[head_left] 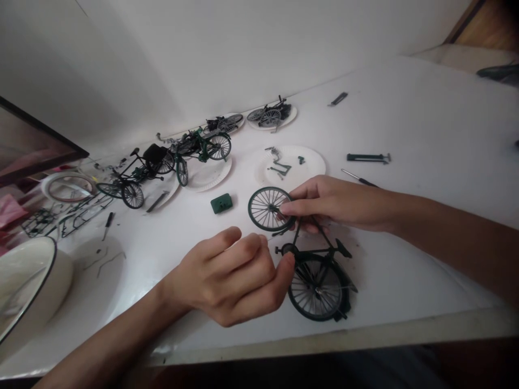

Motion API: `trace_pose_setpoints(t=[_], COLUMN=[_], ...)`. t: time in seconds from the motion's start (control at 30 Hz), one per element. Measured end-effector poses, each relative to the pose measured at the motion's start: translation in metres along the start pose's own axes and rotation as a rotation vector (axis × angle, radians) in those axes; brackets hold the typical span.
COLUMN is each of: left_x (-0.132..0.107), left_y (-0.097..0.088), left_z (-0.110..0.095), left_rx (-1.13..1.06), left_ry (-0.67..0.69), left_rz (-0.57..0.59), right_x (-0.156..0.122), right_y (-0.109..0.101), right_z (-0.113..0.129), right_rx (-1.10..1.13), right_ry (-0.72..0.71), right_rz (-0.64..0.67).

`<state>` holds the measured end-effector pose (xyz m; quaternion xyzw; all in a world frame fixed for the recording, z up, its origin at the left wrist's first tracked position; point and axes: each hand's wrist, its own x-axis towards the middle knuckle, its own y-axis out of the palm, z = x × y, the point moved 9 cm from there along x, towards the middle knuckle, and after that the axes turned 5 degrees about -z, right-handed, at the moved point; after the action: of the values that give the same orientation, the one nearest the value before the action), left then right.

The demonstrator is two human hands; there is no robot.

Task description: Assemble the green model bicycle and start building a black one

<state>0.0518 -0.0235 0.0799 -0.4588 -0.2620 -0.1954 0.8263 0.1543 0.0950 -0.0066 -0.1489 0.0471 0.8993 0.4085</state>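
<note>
A dark green model bicycle (320, 250) lies tilted on the white table, its spoked front wheel (261, 208) toward the far side and its rear wheel (320, 289) toward me. My right hand (324, 205) is closed on the front of it, with the thumb over the wheel near the hub and the other fingers partly hidden behind. My left hand (239, 275) is curled close to the chainring and pedal, its thumb tip at the crank. Whatever lies within those curled fingers is hidden. Beyond the hands is a small green plastic piece (221, 203).
A paper plate (314, 162) carries small loose parts. More model bicycles (203, 145) stand behind, at the left. A screwdriver (359, 177) and a green tool (368, 158) lie to the right. A white enamel basin (60, 281) stands at the left edge.
</note>
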Motion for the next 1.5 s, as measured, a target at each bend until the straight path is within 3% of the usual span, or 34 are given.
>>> trace_pose_setpoints(t=[0.23, 0.43, 0.6, 0.7, 0.93, 1.07, 1.2, 1.5], left_x=[-0.008, -0.042, -0.062, -0.062, -0.049, -0.055, -0.055, -0.054], left_y=[0.007, 0.019, 0.029, 0.03, 0.024, 0.031, 0.038, 0.036], left_z=[0.009, 0.054, 0.073, 0.07, 0.057, 0.063, 0.061, 0.062], left_rx=[-0.052, -0.29, -0.491, -0.496, -0.437, -0.51, -0.599, -0.6], left_ry=[-0.124, -0.703, -0.957, -0.969, -0.85, -0.919, -0.867, -0.864], left_rz=[0.066, -0.025, -0.083, -0.049, -0.005, 0.038, 0.116, 0.1], right_x=[0.002, 0.001, 0.001, 0.001, -0.002, -0.002, 0.001, 0.001], right_y=[-0.001, 0.002, 0.002, 0.003, 0.004, 0.004, 0.003, 0.003], right_z=[-0.004, -0.001, -0.002, -0.003, 0.002, 0.001, -0.003, -0.003], right_rx=[-0.035, -0.068, -0.068, -0.06, -0.037, -0.02, -0.016, -0.038], right_ry=[0.009, -0.001, 0.003, 0.01, 0.04, 0.032, 0.024, 0.017], right_rz=[0.002, 0.036, 0.037, 0.033, 0.009, 0.015, 0.023, 0.033])
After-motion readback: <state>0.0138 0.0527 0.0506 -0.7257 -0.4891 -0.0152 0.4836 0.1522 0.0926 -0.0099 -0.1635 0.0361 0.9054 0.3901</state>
